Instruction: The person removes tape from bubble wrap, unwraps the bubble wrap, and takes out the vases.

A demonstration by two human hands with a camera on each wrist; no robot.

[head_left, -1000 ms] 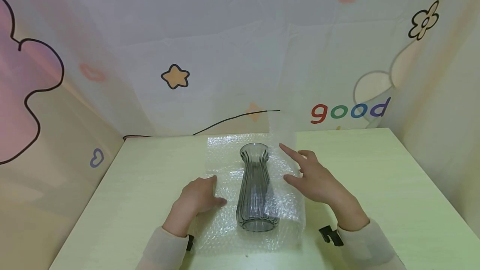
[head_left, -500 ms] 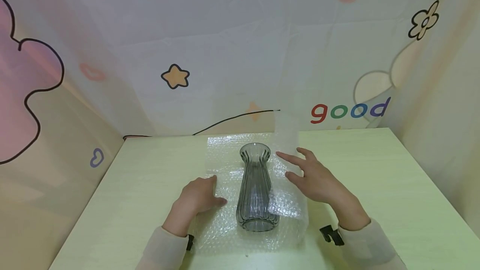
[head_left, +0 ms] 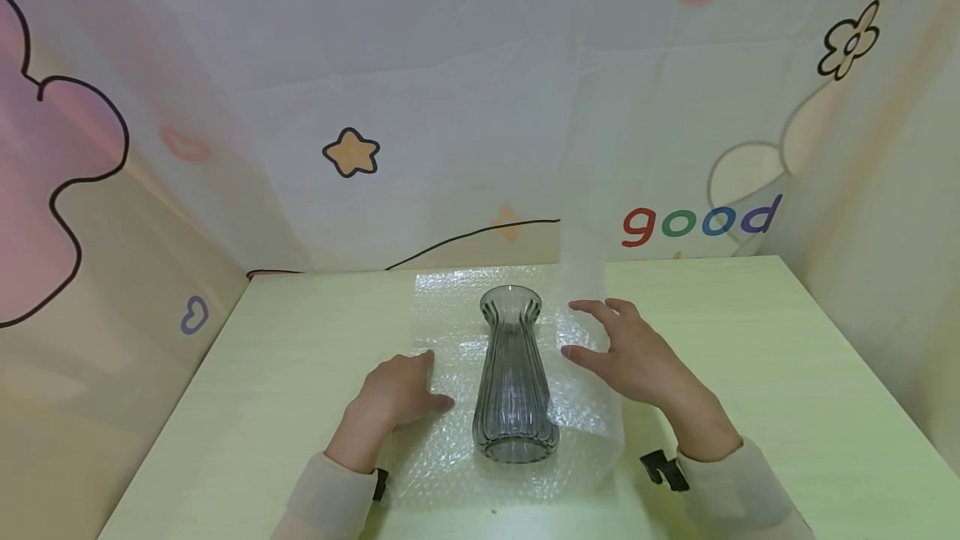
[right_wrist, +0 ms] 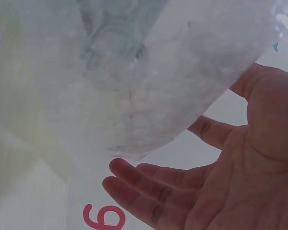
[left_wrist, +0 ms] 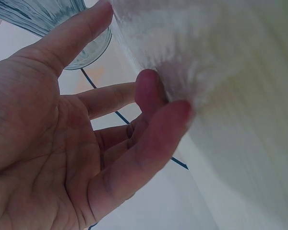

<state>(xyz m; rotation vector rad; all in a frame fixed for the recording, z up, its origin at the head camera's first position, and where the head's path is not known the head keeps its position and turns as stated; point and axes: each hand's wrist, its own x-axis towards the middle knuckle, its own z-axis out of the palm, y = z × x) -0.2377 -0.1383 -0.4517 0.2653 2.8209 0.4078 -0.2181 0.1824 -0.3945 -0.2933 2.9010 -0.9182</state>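
A ribbed grey glass vase (head_left: 512, 373) lies on a sheet of clear bubble wrap (head_left: 450, 473), its flared mouth toward the back. On the vase's right the wrap curls up into a flap (head_left: 583, 402), which overlaps the base's right edge. My left hand (head_left: 395, 392) rests its fingertips on the wrap's left part, thumb toward the vase. In the left wrist view the bent fingers touch the wrap (left_wrist: 182, 43) near its edge. My right hand (head_left: 637, 357) has spread fingers at the raised flap. The right wrist view shows the vase dimly through the wrap (right_wrist: 134, 110).
A pale green-yellow table (head_left: 750, 373) carries everything. Behind it hangs a light cloth backdrop (head_left: 450, 90) printed with hearts, a star and the word "good". A strip of the wrap (head_left: 582, 244) stands up against this cloth at the table's back edge.
The flap has shifted right, baring more of the vase's right side. My right index finger has drawn back from near the vase's mouth. The left hand has stayed in place.
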